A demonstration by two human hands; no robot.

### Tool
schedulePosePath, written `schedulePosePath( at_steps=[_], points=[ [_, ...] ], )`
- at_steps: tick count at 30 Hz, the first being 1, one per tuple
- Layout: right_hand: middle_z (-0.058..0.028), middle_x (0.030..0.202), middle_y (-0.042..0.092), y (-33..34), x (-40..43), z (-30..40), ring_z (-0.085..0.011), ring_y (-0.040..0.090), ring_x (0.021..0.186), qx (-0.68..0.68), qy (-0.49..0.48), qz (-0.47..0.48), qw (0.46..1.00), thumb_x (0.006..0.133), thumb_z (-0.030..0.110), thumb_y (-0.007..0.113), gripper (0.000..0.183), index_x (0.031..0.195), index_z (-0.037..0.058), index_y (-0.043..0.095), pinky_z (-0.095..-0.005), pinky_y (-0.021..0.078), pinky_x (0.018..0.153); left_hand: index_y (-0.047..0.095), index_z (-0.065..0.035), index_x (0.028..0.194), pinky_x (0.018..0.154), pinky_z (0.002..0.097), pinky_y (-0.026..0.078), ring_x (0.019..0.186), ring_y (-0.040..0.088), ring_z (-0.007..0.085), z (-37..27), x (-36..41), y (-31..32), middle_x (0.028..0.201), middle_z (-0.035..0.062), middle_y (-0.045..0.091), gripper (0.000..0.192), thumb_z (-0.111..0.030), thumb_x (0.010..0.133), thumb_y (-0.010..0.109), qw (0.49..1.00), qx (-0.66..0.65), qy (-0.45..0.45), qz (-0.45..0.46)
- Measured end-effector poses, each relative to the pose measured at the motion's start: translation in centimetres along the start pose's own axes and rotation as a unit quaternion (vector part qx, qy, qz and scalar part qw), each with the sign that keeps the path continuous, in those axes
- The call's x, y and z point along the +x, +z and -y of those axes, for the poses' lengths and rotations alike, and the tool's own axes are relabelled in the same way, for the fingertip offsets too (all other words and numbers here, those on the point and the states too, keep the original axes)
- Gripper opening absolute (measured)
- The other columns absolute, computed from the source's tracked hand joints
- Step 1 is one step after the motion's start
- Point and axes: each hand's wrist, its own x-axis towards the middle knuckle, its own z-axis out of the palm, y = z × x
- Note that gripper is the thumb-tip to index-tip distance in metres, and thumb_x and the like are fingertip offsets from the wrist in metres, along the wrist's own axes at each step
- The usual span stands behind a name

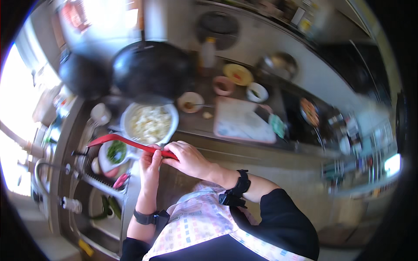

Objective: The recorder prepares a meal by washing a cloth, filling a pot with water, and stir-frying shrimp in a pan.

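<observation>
Both of my hands grip a red kitchen utensil (130,143), whose bent, flattened end points left over the sink side; its exact kind is unclear. The fingers of my left hand (151,163) close on the middle of the handle. My right hand (186,158) holds the handle's end, close beside the left. Just beyond the handle stands a white colander (174,122) full of chopped pale food (151,124). Under the utensil's left part lies a white bowl or strainer (102,156) with chopped greens (116,152).
Green vegetables (113,207) lie in the sink (78,225) at left. Large dark pans (153,71) hang or stand behind the colander. Small bowls (257,92) and a cutting board (241,122) are on the counter. A frying pan (309,112) with food sits on the stove at right.
</observation>
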Motion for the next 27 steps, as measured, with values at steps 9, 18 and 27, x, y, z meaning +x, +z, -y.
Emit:
schedulePosePath(
  at_steps=[9,18,27],
  points=[
    [-0.016,0.084,0.058,-18.2,-24.1,-5.2,-0.0299,0.057,0.074,-0.026,0.236,-0.102,0.966,0.078,0.019,0.061,0.04,0.108,0.0007,0.044,-0.0352,0.045,0.065,0.052,-0.0067,0.092,0.052,0.0168,0.028,0.058,0.035,0.0021,8.8,-0.8,24.5,0.071,-0.0063,0.043,0.013,-0.018,0.087,0.049,0.94,0.138,-0.072,0.304],
    [-0.0095,0.069,0.053,-35.8,-43.2,-10.6,-0.0142,0.05,0.057,0.036,0.412,-0.351,0.84,0.084,0.015,0.053,0.027,0.105,0.0001,0.047,-0.0258,0.0396,0.05,0.038,-0.0019,0.118,0.065,0.025,0.043,0.075,0.05,0.0112,23.8,-6.6,45.6,0.089,0.0071,0.052,0.044,-0.023,0.083,0.056,0.819,0.176,-0.084,0.54],
    [-0.0227,0.092,0.057,-53.4,-50.1,-21.3,-0.0352,0.057,0.085,-0.222,0.504,-0.296,0.78,0.085,0.022,0.05,0.036,0.115,0.0024,0.045,-0.0375,0.0442,0.07,0.033,-0.0063,0.123,0.078,0.0283,0.042,0.094,0.052,0.0167,31.9,-9.6,54.5,0.106,0.0093,0.05,0.051,-0.031,0.083,0.054,0.704,0.247,-0.201,0.635]
  ],
)
